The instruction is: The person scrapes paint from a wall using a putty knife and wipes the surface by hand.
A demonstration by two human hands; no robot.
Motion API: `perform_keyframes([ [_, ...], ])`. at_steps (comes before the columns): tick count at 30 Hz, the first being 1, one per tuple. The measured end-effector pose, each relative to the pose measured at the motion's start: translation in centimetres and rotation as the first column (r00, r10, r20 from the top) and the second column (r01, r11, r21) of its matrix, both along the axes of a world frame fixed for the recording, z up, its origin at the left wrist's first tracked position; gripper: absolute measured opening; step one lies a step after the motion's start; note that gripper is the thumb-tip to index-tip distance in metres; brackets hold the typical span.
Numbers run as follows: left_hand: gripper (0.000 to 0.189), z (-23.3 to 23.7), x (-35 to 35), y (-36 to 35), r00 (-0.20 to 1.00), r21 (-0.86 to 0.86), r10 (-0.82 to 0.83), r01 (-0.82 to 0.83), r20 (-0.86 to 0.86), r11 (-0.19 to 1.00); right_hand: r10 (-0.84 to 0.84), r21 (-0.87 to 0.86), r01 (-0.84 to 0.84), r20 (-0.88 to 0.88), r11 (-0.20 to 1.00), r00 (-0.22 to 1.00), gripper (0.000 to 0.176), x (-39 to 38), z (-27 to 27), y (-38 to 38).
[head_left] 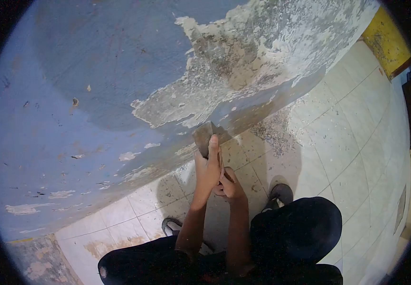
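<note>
A scraper (203,136) with a flat, broad blade is held in both hands, its blade edge at the lower part of the blue wall (72,118). My left hand (207,168) is closed around the tool just behind the blade, thumb stretched along it. Lower and to the right, my right hand (231,185) wraps around the handle end, which the fingers partly hide. Just above the blade, a large patch of bare plaster (234,61) shows where paint is gone, with ragged peeling edges.
Pale floor tiles (348,142) meet the wall's foot. Paint crumbs (276,133) are scattered over them near the wall. My dark-clothed knees (295,230) and sandalled feet are close below my hands. A yellow surface (386,42) stands at the upper right.
</note>
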State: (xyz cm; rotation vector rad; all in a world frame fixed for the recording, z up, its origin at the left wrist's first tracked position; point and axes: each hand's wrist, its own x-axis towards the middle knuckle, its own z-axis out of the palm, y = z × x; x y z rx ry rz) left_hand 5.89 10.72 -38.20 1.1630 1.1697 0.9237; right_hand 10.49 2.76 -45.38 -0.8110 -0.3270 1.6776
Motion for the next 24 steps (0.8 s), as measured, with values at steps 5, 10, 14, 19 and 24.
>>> perform_keyframes([
  [5, 0.038, 2.8, -0.1, 0.2, 0.990, -0.198, -0.072, 0.096, 0.124, 0.976, -0.090, -0.179, 0.115, 0.145, 0.977, 0.985, 0.021, -0.4, 4.5, -0.3],
  [10, 0.040, 5.3, 1.8, 1.3, 0.999, 0.040, -0.003, 0.001, 0.048, 0.999, -0.183, 0.072, 0.168, 0.458, 0.983, 0.870, 0.023, -0.9, 6.3, 0.1],
  [14, 0.038, 9.8, 4.4, 3.2, 0.902, -0.024, -0.412, 0.419, 0.132, 0.908, -0.487, 0.027, 0.487, 0.094, 0.873, 0.868, 0.030, 1.1, 11.3, 1.9],
  [19, 0.042, 5.9, 6.1, 2.1, 0.952, 0.390, -0.291, 0.236, 0.090, 0.890, -0.409, 0.248, 0.417, -0.084, 0.875, 0.909, 0.026, 3.6, 5.7, 0.9],
  [24, 0.043, 0.2, 1.4, -0.3, 0.994, -0.042, -0.094, 0.096, 0.046, 0.994, -0.277, -0.214, 0.303, 0.142, 0.929, 0.950, 0.027, -0.2, -0.7, -0.3],
])
